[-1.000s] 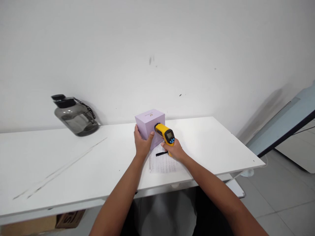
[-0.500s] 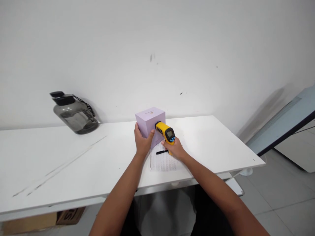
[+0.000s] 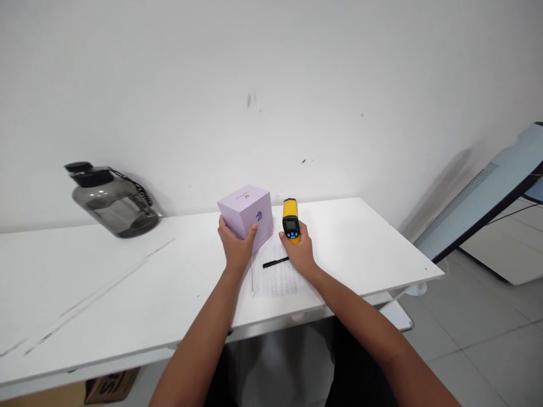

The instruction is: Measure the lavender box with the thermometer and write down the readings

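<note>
A lilac box [image 3: 257, 217] with a small logo on its top and a dark emblem on its right face is gripped by my left hand [image 3: 238, 244], thumb on the near side. To its right, my right hand [image 3: 300, 249] is wrapped around the handle of a yellow and black infrared thermometer [image 3: 291, 212]. Its small screen and blue buttons face me, and its front points toward the wall, apart from the box. Below the hands lies a printed sheet of paper [image 3: 271, 282] with a black pen [image 3: 275, 262] on it, the pen's right end close to my right wrist.
A large grey water bottle [image 3: 114, 206] with a black lid stands at the back left of the white table [image 3: 106, 294], near the wall. A pale leaning panel [image 3: 479, 198] is beyond the table's right edge. Under the left side is a cardboard box [image 3: 112, 386].
My right hand has turned the thermometer away from the box's right face, so it now points toward the wall. The emblem on that face has come into view. The whole view has shifted slightly.
</note>
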Demonstrator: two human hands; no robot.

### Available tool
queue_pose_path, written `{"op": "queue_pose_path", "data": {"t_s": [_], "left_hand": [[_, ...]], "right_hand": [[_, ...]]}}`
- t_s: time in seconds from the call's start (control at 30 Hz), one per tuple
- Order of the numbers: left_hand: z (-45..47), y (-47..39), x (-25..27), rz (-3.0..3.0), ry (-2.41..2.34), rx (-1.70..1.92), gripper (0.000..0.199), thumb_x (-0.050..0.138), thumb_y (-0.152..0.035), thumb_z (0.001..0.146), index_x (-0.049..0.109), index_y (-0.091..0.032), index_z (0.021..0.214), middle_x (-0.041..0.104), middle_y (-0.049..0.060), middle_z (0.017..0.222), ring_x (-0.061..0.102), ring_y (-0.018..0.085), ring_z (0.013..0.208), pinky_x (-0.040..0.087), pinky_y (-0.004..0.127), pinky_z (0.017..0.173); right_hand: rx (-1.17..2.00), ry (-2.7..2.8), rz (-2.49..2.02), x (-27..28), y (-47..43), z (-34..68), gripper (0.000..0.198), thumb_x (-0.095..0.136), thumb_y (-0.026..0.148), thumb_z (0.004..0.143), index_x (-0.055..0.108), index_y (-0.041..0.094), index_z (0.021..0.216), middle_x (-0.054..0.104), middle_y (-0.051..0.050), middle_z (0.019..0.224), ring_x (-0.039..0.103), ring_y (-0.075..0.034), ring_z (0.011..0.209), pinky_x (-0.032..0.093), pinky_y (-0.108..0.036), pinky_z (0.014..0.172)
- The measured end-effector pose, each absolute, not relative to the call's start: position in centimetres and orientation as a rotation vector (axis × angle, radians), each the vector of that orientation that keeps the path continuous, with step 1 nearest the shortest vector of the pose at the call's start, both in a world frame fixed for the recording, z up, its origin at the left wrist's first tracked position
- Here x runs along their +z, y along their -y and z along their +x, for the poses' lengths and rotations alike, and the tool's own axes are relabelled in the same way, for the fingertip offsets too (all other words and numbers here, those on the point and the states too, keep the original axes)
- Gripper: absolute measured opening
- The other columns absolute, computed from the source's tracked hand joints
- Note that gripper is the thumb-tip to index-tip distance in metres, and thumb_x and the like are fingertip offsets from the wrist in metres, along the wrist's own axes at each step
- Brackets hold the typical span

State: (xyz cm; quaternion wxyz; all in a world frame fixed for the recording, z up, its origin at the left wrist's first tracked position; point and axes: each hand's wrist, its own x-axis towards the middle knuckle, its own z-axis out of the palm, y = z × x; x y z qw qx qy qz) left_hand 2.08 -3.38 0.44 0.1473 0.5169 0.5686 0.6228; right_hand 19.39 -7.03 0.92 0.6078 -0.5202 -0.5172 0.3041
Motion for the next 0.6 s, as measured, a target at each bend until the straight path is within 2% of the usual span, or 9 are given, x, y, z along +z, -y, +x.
{"op": "queue_pose_path", "data": {"t_s": [0.17,0.6], "left_hand": [[2.2,3.7,0.7,1.519,-1.651,1.755,0.110,0.080,-0.051,0.068,0.019,-0.018,0.154,0.035,0.021,0.147,0.031,0.036,0.144,0.029,0.054,0.119],[2.1,2.9,-0.3,1.536,-1.662,1.670,0.107,0.081,-0.049,0.067,0.021,-0.017,0.150,0.033,0.021,0.146,0.031,0.036,0.142,0.029,0.053,0.118]], "right_hand": [[0.742,1.162,-1.190,1.1,7.1,19.3,0.057,0.070,0.047,0.077,0.051,0.024,0.125,0.068,-0.005,0.106,0.064,-0.024,0.097,0.050,-0.035,0.084],[0.767,1.122,-1.196,1.3,7.1,19.4,0.056,0.070,0.049,0.077,0.053,0.024,0.124,0.067,-0.004,0.101,0.063,-0.022,0.092,0.050,-0.033,0.080]]}}
